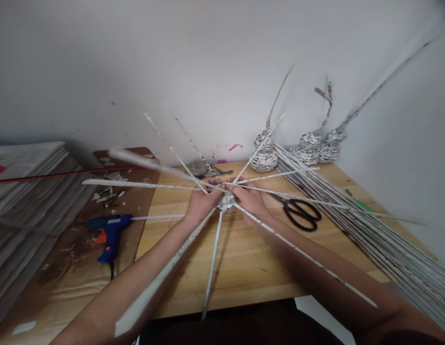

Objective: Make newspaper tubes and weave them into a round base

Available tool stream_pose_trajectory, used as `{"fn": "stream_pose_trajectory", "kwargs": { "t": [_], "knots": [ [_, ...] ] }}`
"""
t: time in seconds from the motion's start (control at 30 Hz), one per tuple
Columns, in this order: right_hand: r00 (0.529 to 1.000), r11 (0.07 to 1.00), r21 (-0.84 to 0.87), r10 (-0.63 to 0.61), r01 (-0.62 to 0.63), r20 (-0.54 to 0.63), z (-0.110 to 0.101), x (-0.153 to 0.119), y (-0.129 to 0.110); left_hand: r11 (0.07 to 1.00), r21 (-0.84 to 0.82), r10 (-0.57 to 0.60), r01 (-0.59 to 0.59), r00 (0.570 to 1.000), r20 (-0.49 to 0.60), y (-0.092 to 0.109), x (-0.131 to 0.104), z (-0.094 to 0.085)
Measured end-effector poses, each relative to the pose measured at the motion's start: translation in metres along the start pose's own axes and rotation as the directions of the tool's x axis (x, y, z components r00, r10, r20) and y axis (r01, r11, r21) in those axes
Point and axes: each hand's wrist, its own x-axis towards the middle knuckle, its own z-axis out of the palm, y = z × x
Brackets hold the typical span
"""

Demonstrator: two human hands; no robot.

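Both hands hold a small round base woven from rolled newspaper (225, 200), above the middle of the wooden table. Several long paper tubes radiate from it like spokes; one paper tube (213, 261) points toward me. My left hand (203, 206) grips the base's left side, thumb on top. On the other side my right hand (250, 201) closes on it, thumb pressed near the centre. The fingertips behind the base are partly hidden. One blurred paper tube (146, 163) crosses over my left hand toward the upper left.
Black-handled scissors (303, 213) lie right of my hands. A blue glue gun (114, 235) rests on brown cardboard at left, beside stacked newspapers (31, 211). A bundle of paper tubes (369, 239) runs along the right. Woven gourd-shaped pieces (263, 160) stand by the wall.
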Motion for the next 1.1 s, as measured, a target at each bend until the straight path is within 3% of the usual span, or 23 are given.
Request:
{"fn": "stream_pose_trajectory", "kwargs": {
  "t": [0.17, 0.37, 0.53, 0.67, 0.77, 0.87, 0.97, 1.1],
  "knots": [
    [0.993, 0.993, 0.11, 0.033, -0.046, 0.116, 0.0, -0.002, -0.005, 0.997, -0.08, -0.003, 0.001, 1.0, -0.016, 0.003, 0.004, -0.001],
    [0.976, 0.985, 0.104, 0.115, -0.136, 0.187, -0.003, -0.002, -0.004, 0.997, -0.069, 0.02, -0.03, 0.99, -0.137, -0.003, 0.013, -0.007],
    [0.926, 0.967, 0.08, 0.205, -0.242, 0.318, -0.006, -0.001, -0.008, 0.996, -0.044, 0.064, -0.075, 0.974, -0.217, -0.007, 0.021, -0.013],
    [0.922, 0.98, 0.052, 0.16, -0.19, 0.353, -0.006, -0.003, -0.008, 0.994, -0.041, 0.093, -0.106, 0.966, -0.242, -0.007, 0.022, -0.011],
    [0.936, 0.995, -0.021, 0.096, -0.095, 0.339, -0.004, -0.005, -0.004, 0.992, -0.06, 0.096, -0.111, 0.973, -0.21, -0.007, 0.017, -0.007],
    [0.968, 0.992, -0.128, 0.024, 0.008, 0.25, -0.001, -0.007, 0.001, 0.99, -0.095, 0.086, -0.101, 0.985, -0.151, -0.006, 0.011, -0.003],
    [0.986, 0.983, -0.182, -0.008, 0.038, 0.165, 0.001, -0.007, 0.004, 0.987, -0.135, 0.078, -0.091, 0.992, -0.099, -0.003, 0.006, 0.0],
    [0.988, 0.982, -0.181, -0.029, 0.056, 0.151, 0.001, -0.006, 0.006, 0.983, -0.185, -0.019, 0.003, 0.996, -0.084, 0.001, 0.001, 0.004]
  ]
}}
